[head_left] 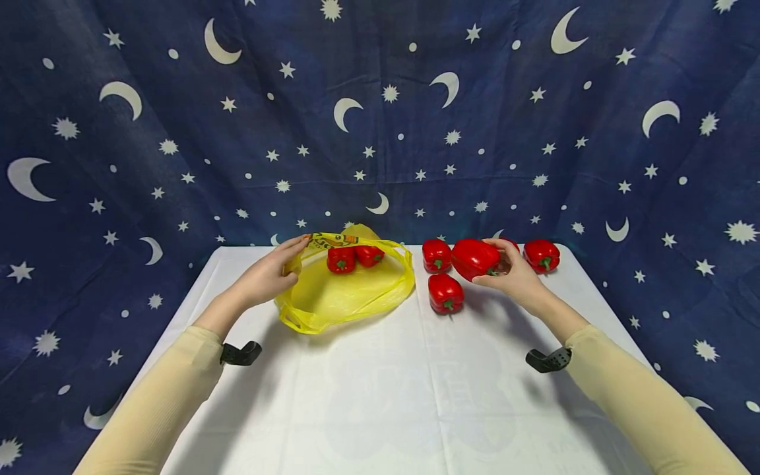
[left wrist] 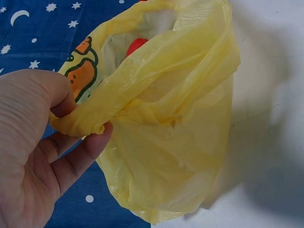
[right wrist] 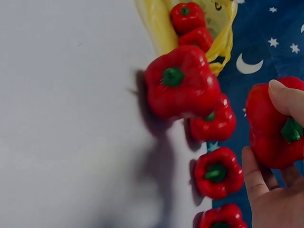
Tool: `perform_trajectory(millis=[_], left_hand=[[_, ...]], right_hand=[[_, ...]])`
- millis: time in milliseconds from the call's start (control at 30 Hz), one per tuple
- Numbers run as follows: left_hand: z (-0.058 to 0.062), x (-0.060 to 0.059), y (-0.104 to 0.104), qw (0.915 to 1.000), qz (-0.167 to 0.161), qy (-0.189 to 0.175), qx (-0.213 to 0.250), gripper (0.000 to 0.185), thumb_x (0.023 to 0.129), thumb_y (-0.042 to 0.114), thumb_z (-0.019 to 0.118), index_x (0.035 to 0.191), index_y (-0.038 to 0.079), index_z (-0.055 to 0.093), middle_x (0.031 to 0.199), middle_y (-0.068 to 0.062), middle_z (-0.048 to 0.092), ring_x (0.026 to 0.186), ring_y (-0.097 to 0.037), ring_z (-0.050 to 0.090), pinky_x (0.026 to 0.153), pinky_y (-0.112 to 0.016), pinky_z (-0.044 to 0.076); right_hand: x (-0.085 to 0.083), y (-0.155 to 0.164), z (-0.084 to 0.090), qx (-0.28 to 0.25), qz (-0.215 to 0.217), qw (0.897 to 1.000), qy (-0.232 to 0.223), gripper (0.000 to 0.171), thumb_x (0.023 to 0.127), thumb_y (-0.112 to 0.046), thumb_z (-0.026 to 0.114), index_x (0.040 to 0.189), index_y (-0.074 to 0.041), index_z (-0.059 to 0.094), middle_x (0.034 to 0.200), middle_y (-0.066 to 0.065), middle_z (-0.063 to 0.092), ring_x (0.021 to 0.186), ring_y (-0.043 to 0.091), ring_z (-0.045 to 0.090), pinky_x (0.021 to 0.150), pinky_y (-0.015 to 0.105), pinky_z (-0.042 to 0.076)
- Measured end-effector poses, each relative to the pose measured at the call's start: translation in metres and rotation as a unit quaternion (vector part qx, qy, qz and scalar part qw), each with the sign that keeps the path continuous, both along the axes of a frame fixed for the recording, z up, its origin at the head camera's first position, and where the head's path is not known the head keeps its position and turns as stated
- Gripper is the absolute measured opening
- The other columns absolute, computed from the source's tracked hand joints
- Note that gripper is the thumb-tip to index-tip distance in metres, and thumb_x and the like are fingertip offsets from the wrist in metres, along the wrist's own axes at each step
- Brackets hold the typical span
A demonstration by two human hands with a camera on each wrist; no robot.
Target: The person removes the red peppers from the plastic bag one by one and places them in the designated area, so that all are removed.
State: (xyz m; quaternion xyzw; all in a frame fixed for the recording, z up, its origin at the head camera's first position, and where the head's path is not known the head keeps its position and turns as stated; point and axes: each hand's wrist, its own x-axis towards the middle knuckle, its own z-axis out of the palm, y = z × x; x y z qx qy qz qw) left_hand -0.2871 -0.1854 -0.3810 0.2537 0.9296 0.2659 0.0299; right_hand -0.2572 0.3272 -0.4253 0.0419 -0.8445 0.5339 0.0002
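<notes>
My left hand (head_left: 268, 274) pinches the left rim of a thin yellow plastic bag (head_left: 350, 305), whose mouth gapes toward me. Inside the bag sit two red bell peppers, a left one (head_left: 341, 261) and a right one (head_left: 371, 255). In the left wrist view, thumb and fingers grip a bunched fold of the bag (left wrist: 171, 142); only a bit of red shows within. Raised above the white table, a red bell pepper (head_left: 473, 258) is held in my right hand (head_left: 515, 274). In the right wrist view this held pepper (right wrist: 270, 126) shows its green stem.
Between the bag and my right hand, one pepper (head_left: 446, 294) lies in front of another (head_left: 437, 255). Farther right stands a pepper (head_left: 541, 256), and one more is mostly hidden behind my right hand. A dark blue starry cloth (head_left: 404, 158) hangs behind the white table (head_left: 380, 396).
</notes>
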Motion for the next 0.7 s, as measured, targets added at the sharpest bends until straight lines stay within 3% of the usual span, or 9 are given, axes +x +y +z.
perform_trajectory(millis=[300, 467, 700], left_hand=[[-0.002, -0.001, -0.001, 1.0, -0.002, -0.004, 0.005, 0.078, 0.094, 0.003, 0.057, 0.164, 0.016, 0.025, 0.17, -0.005, 0.017, 0.138, -0.031, 0.041, 0.105, -0.052, 0.043], [-0.002, -0.002, -0.002, 1.0, -0.004, 0.0, 0.003, 0.078, 0.093, 0.003, 0.057, 0.164, 0.015, 0.025, 0.17, -0.007, 0.017, 0.142, -0.032, 0.038, 0.108, -0.054, 0.041], [-0.003, -0.001, -0.002, 0.9999, -0.01, 0.011, 0.009, 0.078, 0.092, 0.002, 0.057, 0.163, 0.013, 0.027, 0.169, -0.008, 0.018, 0.139, -0.031, 0.039, 0.102, -0.05, 0.042]], right_hand=[[0.011, 0.015, -0.025, 0.021, -0.05, 0.998, 0.014, 0.094, 0.082, -0.033, 0.087, 0.156, -0.016, 0.031, 0.148, 0.022, 0.039, 0.121, 0.04, 0.046, 0.084, 0.027, 0.051], [0.017, 0.013, -0.04, -0.008, -0.078, 0.997, 0.02, 0.096, 0.084, -0.027, 0.086, 0.158, -0.012, 0.025, 0.145, 0.027, 0.036, 0.12, 0.041, 0.045, 0.079, 0.017, 0.049], [0.023, 0.005, -0.049, -0.031, -0.096, 0.995, 0.003, 0.097, 0.085, -0.022, 0.085, 0.158, -0.01, 0.023, 0.144, 0.027, 0.036, 0.122, 0.039, 0.046, 0.089, 0.025, 0.046]])
